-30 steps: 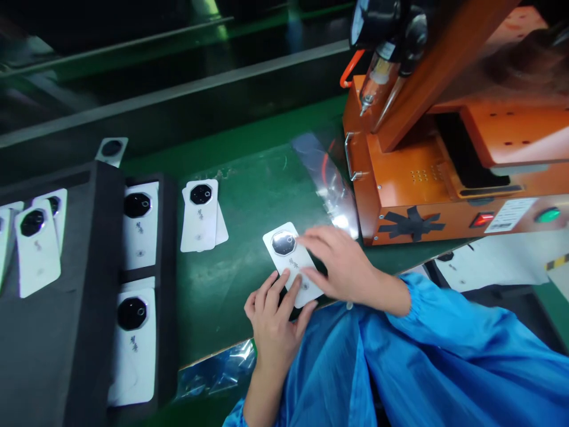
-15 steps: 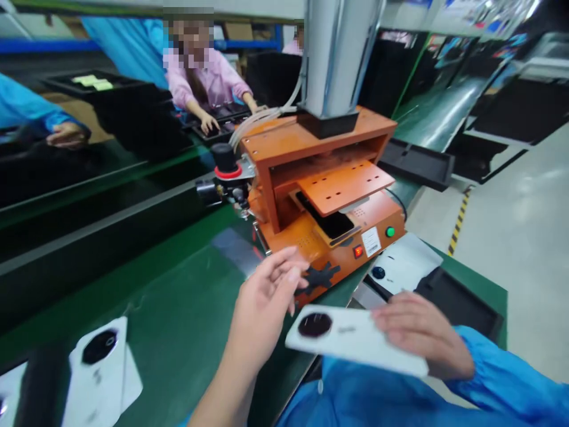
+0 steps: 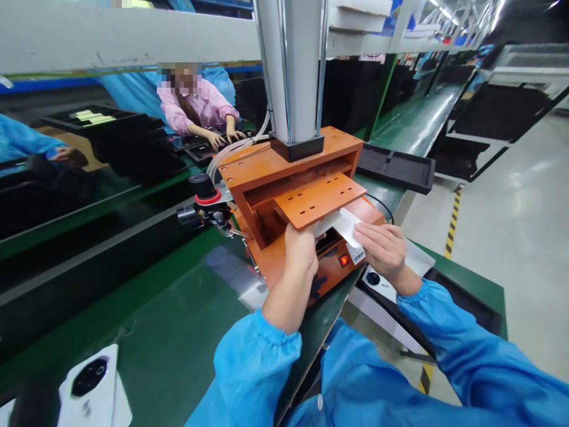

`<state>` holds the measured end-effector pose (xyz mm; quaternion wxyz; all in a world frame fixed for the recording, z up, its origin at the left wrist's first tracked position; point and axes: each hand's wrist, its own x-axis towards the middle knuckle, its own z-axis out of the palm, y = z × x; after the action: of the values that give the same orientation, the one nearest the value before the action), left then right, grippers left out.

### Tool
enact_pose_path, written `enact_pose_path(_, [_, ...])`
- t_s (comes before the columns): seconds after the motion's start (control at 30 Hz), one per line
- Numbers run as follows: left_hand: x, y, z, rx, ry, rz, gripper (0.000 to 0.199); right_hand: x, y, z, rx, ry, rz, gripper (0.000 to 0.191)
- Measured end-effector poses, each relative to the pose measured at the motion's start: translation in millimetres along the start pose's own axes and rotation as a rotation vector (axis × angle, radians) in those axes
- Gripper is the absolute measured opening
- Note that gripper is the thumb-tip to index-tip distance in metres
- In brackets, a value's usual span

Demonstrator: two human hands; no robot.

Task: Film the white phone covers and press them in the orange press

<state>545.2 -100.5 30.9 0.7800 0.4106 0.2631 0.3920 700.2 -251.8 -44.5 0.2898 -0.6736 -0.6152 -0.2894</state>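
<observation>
One white panel (image 3: pixel 347 227), held before orange press (image 3: pixel 293 172) moments earlier, now reached under upper plate (image 3: pixel 320 198). Right hand (image 3: pixel 382 250) had fingers closed on near end; left hand (image 3: pixel 301 248) sat at plate's edge, fingers mostly hidden, grip unclear. Insertion seemed underway.

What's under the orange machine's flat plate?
Part of a white panel, held by the right hand, and a dark surface. The plate hides the panel's far end and whether the left hand grips it.
</observation>
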Motion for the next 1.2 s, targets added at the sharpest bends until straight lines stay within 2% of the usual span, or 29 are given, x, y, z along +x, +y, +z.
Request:
enact_pose_path(0.1, [-52.1, -7.3, -31.7, 0.11, 0.01, -0.036, 0.036, 25.5, -3.8, 27.1, 0.163, -0.055, -0.078, 0.031])
enact_pose_path(0.2, [-122.8, -18.2, -79.1, 0.529, 0.006, -0.11, 0.036, 47.5, -10.1, 41.6, 0.298, -0.135, -0.208, 0.033])
enact_pose_path(0.27, [-162.5, -25.3, -107.5, 0.776, 0.028, -0.096, 0.039, 58.5, -13.6, 45.3, 0.329, -0.221, -0.252, 0.034])
enact_pose_path(0.33, [-188.1, -32.3, -127.9, 0.974, 0.007, -0.04, 0.034, 66.5, -16.5, 44.9, 0.335, -0.308, -0.251, 0.034])
enact_pose_path(0.4, [-199.3, -38.5, -140.1, 1.096, -0.055, 0.054, 0.026, 72.0, -18.9, 40.9, 0.337, -0.384, -0.246, 0.034])
enact_pose_path(0.6, [-189.0, -43.9, -151.1, 1.251, -0.3, 0.391, 0.018, 84.6, -21.7, 20.7, 0.422, -0.518, -0.193, 0.032])
enact_pose_path(0.7, [-177.5, -44.6, -146.3, 1.384, -0.375, 0.547, 0.019, 77.3, -24.1, 15.7, 0.401, -0.525, -0.23, 0.05])
enact_pose_path(0.77, [-169.8, -47.1, -140.9, 1.474, -0.366, 0.609, 0.02, 57.0, -24.8, 15.1, 0.336, -0.417, -0.189, 0.056])
enact_pose_path(0.8, [-166.2, -48.8, -138.3, 1.514, -0.342, 0.629, 0.02, 41.7, -24.0, 15.2, 0.299, -0.317, -0.117, 0.054])
enact_pose_path(0.9, [-157.2, -54.8, -134.3, 1.582, -0.27, 0.69, 0.018, -16.1, -14.5, 14.5, 0.184, 0.077, 0.264, 0.038])
enact_pose_path(0.93, [-154.8, -56.9, -134.6, 1.594, -0.254, 0.716, 0.016, -35.4, -9.5, 13.7, 0.132, 0.167, 0.369, 0.036])
enact_pose_path(0.97, [-152.8, -59.1, -135.4, 1.604, -0.24, 0.74, 0.014, -52.7, -4.5, 12.9, 0.079, 0.202, 0.422, 0.036])
enact_pose_path(1.07, [-147.6, -65.2, -139.1, 1.652, -0.208, 0.787, 0.011, -84.6, 7.4, 11.8, -0.027, 0.143, 0.423, 0.042])
enact_pose_path(1.2, [-141.1, -65.9, -138.9, 1.754, -0.184, 0.872, 0.01, -83.9, 16.5, 13.7, 0.007, 0.007, 0.327, 0.047])
